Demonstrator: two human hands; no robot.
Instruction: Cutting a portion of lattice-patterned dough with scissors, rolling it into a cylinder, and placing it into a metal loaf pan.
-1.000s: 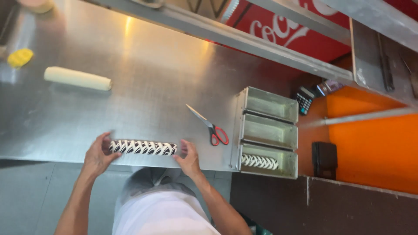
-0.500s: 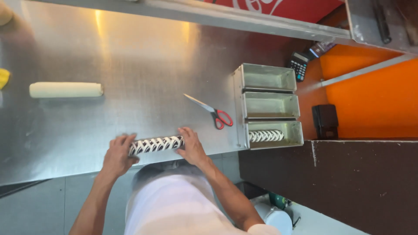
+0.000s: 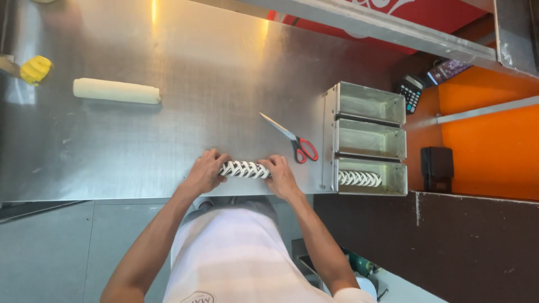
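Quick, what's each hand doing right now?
Left hand: closed on the left end of the braided white-and-dark dough roll.
Right hand: closed on its right end.

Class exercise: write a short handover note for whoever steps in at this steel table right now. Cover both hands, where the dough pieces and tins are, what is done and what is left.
Left hand and right hand: each cups one end of the braided dough at the near edge of the steel table.
Loaf tins: three in a row on the right; the nearest holds a braided loaf, the other two are empty.
Plain dough roll: far left, unbraided.
Scissors: between hands and tins.
Done: one loaf tinned.
Left: held braid untinned, roll uncut.
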